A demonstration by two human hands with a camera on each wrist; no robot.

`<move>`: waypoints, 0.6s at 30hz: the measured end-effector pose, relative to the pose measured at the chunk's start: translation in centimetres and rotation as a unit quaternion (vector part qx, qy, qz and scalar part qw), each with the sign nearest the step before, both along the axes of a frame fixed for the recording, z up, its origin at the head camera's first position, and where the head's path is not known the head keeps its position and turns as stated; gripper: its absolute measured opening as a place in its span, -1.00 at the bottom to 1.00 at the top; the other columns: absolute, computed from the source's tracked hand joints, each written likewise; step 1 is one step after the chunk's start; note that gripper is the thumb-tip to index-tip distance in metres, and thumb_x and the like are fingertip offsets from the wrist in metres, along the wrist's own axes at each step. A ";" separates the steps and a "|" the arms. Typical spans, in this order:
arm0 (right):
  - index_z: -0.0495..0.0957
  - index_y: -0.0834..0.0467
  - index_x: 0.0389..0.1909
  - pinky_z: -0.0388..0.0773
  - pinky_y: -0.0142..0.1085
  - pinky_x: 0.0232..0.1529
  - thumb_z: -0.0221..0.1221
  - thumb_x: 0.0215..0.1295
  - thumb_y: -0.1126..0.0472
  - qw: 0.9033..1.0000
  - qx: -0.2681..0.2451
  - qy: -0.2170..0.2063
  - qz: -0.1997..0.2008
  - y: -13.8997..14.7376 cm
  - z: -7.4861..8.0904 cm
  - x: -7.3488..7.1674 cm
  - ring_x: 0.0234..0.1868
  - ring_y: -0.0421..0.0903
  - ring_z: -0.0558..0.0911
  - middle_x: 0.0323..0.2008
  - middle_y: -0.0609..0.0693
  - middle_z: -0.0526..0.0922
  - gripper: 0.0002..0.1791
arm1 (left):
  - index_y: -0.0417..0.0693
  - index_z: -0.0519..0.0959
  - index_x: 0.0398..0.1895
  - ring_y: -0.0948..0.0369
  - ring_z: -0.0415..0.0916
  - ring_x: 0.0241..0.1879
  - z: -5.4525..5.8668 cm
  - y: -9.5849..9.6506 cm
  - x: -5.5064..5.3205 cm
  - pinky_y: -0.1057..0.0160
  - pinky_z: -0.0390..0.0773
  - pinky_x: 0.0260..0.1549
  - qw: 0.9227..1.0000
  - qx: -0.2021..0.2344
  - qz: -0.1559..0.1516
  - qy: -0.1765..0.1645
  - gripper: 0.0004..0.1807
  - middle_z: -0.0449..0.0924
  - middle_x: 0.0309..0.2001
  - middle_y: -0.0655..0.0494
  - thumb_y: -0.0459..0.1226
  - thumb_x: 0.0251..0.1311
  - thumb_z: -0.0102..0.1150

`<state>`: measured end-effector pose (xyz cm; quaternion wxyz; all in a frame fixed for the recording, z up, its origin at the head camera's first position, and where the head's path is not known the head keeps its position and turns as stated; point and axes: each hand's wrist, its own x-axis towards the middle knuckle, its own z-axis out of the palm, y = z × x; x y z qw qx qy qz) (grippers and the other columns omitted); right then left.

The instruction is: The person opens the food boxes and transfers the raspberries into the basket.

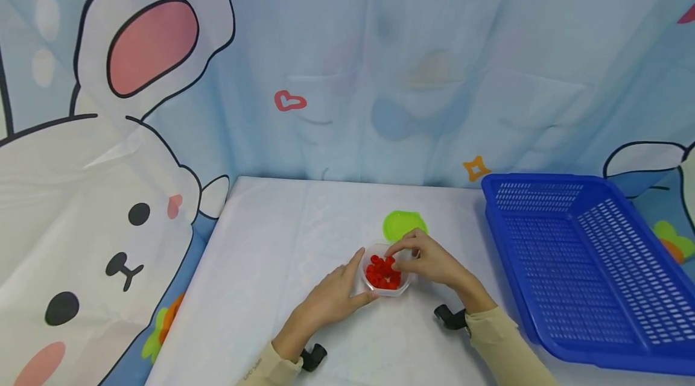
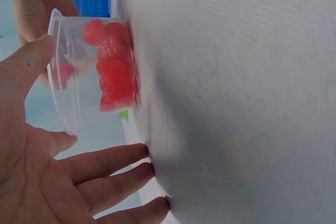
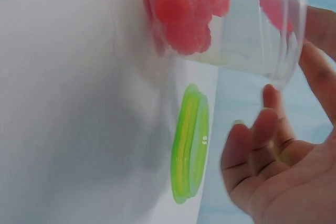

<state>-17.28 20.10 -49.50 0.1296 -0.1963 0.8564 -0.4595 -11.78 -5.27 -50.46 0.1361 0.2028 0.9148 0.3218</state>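
A small clear plastic cup (image 1: 392, 293) stands on the white table with several red raspberries (image 1: 382, 274) at its bottom. My left hand (image 1: 332, 295) is beside the cup, thumb and index fingertips touching its rim; its other fingers (image 2: 113, 163) reach down to the tabletop, straight and spread. From the right, my right hand (image 1: 426, 258) reaches over the rim and pinches one raspberry (image 3: 275, 11) high inside the cup, above the others. Just behind the cup lies a bright green lid (image 1: 402, 223), also visible in the right wrist view.
A large blue plastic basket (image 1: 583, 271) with slotted walls takes up the right side of the table. Behind the table (image 1: 304, 217) hangs a light blue cloth (image 1: 347, 72) with cartoon prints. Black wrist cameras (image 1: 450, 317) sit at both sleeves.
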 end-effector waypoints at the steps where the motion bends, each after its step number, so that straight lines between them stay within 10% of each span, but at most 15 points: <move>1: 0.76 0.07 -0.13 0.40 -0.18 -0.22 0.39 0.21 0.25 1.000 -0.007 0.003 -0.005 0.1 0.0 0.0 -0.09 0.18 0.36 -0.14 0.19 0.47 -0.80 | 0.02 -0.04 0.62 -0.07 0.42 0.26 0.0 0.0 0.0 -0.10 0.50 0.11 1.000 0.000 0.001 -0.001 0.02 0.37 0.36 -0.16 0.19 0.26 0.22; 18: 0.73 0.02 -0.07 0.37 -0.33 -0.49 0.40 0.23 0.22 0.992 -0.053 0.094 -0.065 1.2 3.8 1.3 -0.42 -0.01 0.43 -0.28 -0.02 0.54 -0.75 | 0.04 -0.05 0.62 -0.03 0.40 0.29 -0.2 0.1 0.0 -0.05 0.46 0.16 1.000 0.004 0.005 -0.006 0.04 0.36 0.38 -0.10 0.22 0.25 0.22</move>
